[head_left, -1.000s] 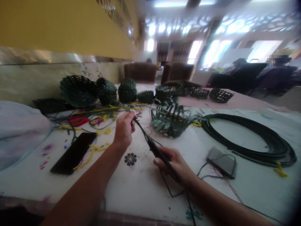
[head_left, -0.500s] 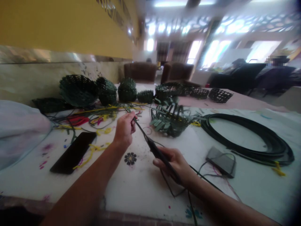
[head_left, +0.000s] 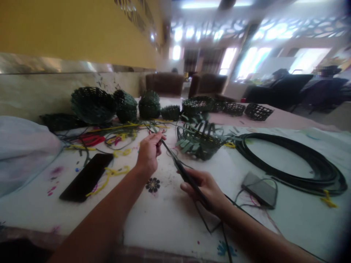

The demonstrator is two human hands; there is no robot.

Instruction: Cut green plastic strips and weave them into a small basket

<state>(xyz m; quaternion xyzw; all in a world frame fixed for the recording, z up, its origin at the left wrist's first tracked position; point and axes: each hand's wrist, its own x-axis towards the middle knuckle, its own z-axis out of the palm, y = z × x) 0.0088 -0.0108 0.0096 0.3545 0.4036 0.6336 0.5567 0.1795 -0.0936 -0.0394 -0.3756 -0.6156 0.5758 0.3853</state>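
Note:
My left hand (head_left: 148, 152) pinches the far end of a thin dark green strip (head_left: 170, 153) above the white table (head_left: 164, 212). My right hand (head_left: 206, 189) is closed on a dark tool (head_left: 189, 179) whose tip meets the strip; I cannot make out what kind of tool it is. The strip runs taut between both hands and trails off towards me past my right wrist. Just beyond the hands lies a half-woven green basket (head_left: 199, 140) with loose strip ends sticking out.
Several finished dark green baskets (head_left: 93, 105) line the back of the table. A black phone (head_left: 87, 176) lies at the left, a grey device (head_left: 258, 190) with cable at the right, a large coil of green strip (head_left: 290, 160) farther right. Yellow and red scraps (head_left: 93, 140) litter the left.
Both hands have shifted slightly to the right and away from me, keeping their hold on the strip and the tool. The strip's loose tail has swung a little.

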